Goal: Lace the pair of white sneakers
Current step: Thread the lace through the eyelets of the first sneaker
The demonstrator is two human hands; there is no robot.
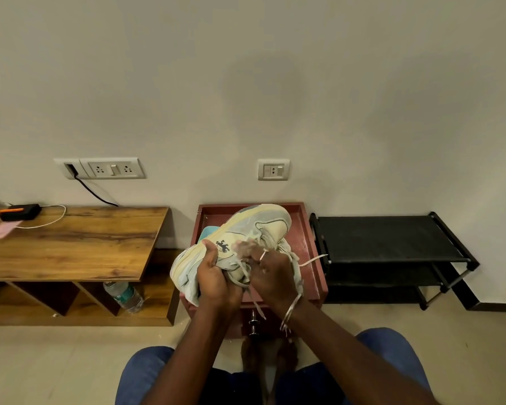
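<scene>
One white sneaker (254, 226) with a dark horse logo is held on its side above a small red table (310, 244), toe pointing away to the right. My left hand (216, 276) grips the shoe at its heel and collar, thumb pressed on the side. My right hand (270, 273), with a ring and a metal bangle, pinches the white lace (313, 261) at the eyelets; its fingertips are blurred. A loose lace end sticks out to the right. A teal patch shows behind the shoe; I cannot tell whether it is the second sneaker.
A wooden desk (79, 244) stands to the left, with a black device and cable on it and a plastic bottle (124, 296) on its lower shelf. A black shoe rack (392, 244) stands to the right. My knees in blue jeans are at the bottom.
</scene>
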